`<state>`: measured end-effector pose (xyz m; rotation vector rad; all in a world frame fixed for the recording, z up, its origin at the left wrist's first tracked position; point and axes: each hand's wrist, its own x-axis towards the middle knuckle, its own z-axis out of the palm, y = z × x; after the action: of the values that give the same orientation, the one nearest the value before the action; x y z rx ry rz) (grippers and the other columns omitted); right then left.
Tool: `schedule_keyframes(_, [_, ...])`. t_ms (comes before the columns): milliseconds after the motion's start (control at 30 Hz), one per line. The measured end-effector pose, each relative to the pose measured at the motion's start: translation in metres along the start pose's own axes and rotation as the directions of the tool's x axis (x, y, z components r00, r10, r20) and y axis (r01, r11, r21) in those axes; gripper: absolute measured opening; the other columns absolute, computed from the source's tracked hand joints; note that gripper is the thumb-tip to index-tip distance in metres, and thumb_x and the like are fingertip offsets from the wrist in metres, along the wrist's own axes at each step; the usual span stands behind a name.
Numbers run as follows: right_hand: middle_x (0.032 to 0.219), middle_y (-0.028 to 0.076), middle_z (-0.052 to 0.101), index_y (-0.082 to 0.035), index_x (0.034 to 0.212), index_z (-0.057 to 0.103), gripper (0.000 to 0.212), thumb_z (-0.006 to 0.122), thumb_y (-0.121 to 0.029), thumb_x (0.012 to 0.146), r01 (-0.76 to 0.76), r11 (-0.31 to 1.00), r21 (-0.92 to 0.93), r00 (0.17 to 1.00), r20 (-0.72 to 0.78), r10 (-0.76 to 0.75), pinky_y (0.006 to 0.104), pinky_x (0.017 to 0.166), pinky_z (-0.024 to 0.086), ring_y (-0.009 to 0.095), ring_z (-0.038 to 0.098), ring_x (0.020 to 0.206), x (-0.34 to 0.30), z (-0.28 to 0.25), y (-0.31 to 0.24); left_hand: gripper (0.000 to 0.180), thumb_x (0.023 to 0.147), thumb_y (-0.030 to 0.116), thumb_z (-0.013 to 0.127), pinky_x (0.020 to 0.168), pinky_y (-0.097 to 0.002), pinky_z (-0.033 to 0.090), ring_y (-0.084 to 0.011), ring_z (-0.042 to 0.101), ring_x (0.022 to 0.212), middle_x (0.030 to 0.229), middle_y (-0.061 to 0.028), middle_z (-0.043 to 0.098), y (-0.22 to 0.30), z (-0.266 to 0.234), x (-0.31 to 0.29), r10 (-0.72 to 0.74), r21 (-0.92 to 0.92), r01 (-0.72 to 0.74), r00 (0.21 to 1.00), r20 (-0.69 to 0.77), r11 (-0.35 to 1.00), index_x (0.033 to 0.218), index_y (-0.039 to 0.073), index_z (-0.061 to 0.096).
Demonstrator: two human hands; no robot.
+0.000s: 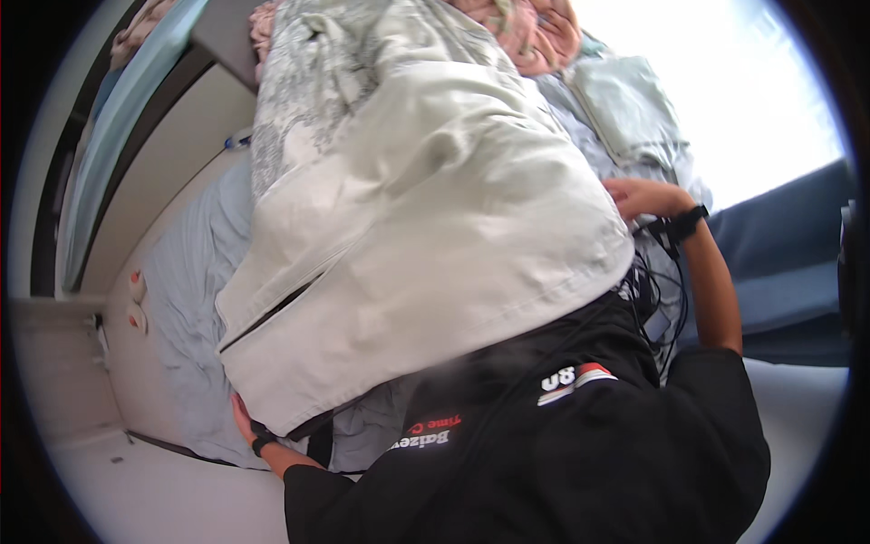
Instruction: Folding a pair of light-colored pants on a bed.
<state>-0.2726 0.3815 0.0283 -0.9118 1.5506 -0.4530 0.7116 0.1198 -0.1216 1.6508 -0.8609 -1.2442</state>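
A large off-white garment (471, 245), which looks like a pair of trousers, is spread across the bed in front of me, with soft creases over its upper part. A dark slit runs between two of its layers at the left. My left hand (243, 422) is at its near left corner, fingers along the edge and partly hidden by the cloth; the corner is raised a little off the bed. At the garment's right edge, my right hand (648, 198) has its bent fingers closed on the cloth. Dark bands circle both wrists.
Beneath the garment lie a grey-and-white patterned cover (304, 118) and a blue-grey sheet (195, 245). A folded pale green cloth (630, 104) rests at the far right, beside pink fabric (535, 36). Black cables (669, 299) trail near my right side. Slippers (136, 304) are on the floor at left.
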Motion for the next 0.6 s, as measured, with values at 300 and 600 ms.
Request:
schedule_keyframes(300, [0.123,0.009,0.074,0.012,0.131,0.063,0.052,0.079,-0.021,0.093,0.203,0.892,0.404,0.899,0.283,-0.333,0.0288,0.102,0.050,0.014,0.068,0.109,-0.011,-0.051,0.051,0.066,0.105,0.053,0.056,0.110,-0.0391,0.045,-0.0273,0.061,0.128,0.138,-0.0161,0.066,0.062,0.013,-0.056,-0.096,0.232,0.045,0.972,0.212,0.972,0.137,-0.005,0.062])
schedule_keyframes(600, [0.124,0.001,0.072,0.001,0.141,0.061,0.045,0.071,-0.016,0.100,0.366,0.833,0.414,0.916,-0.002,-0.401,0.0259,0.103,0.048,0.009,0.065,0.110,-0.037,-0.057,0.070,0.053,0.102,0.038,0.064,0.095,-0.0381,0.052,-0.0256,0.067,0.110,0.124,-0.0124,0.071,0.037,0.027,-0.109,-0.177,0.002,0.177,0.984,0.022,0.984,0.131,-0.007,0.066])
